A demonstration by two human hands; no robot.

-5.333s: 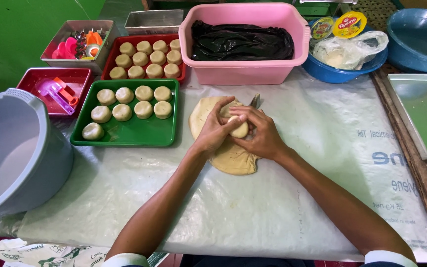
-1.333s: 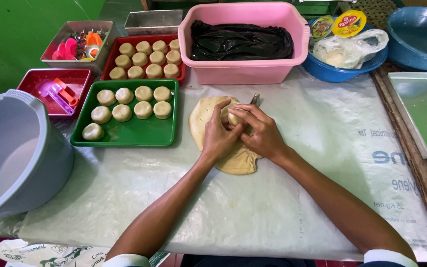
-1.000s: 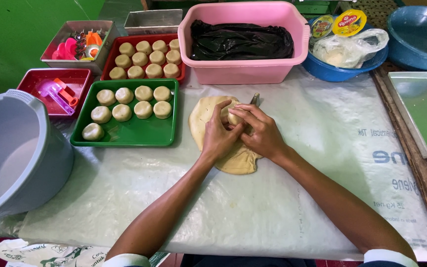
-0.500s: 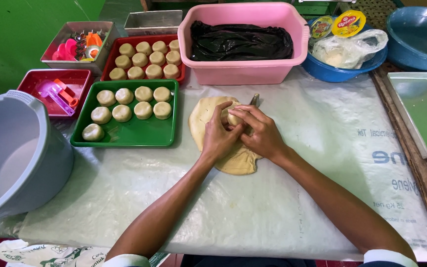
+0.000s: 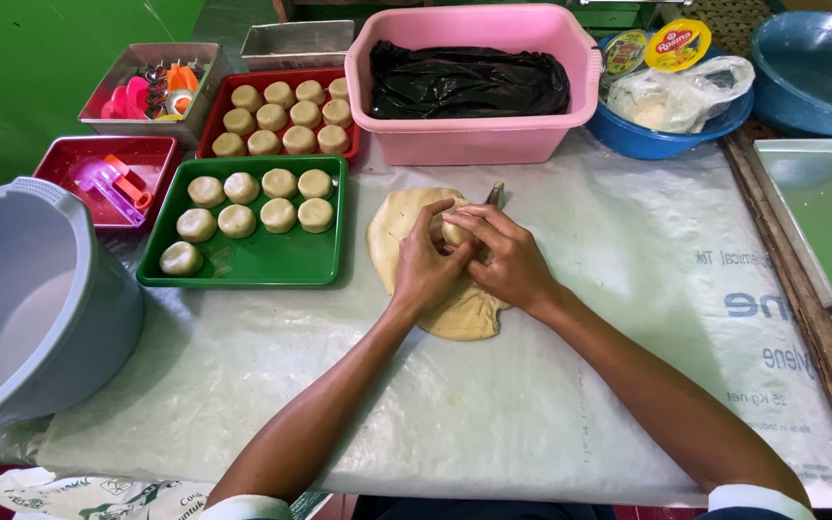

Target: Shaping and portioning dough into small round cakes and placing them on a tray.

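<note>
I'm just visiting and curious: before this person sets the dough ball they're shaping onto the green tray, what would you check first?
1. Dough ball held by both hands: left hand and right hand cup it: ok.
2. Ball separated from the flat dough sheet: cannot tell, fingers hide it.
3. Free room on the green tray: front half bare: ok.
4. Path to the tray unobstructed: ok.
5. Metal tool beside the dough, out of the way: ok.
6. Ball matches the shaped pieces in size: cannot tell.
</note>
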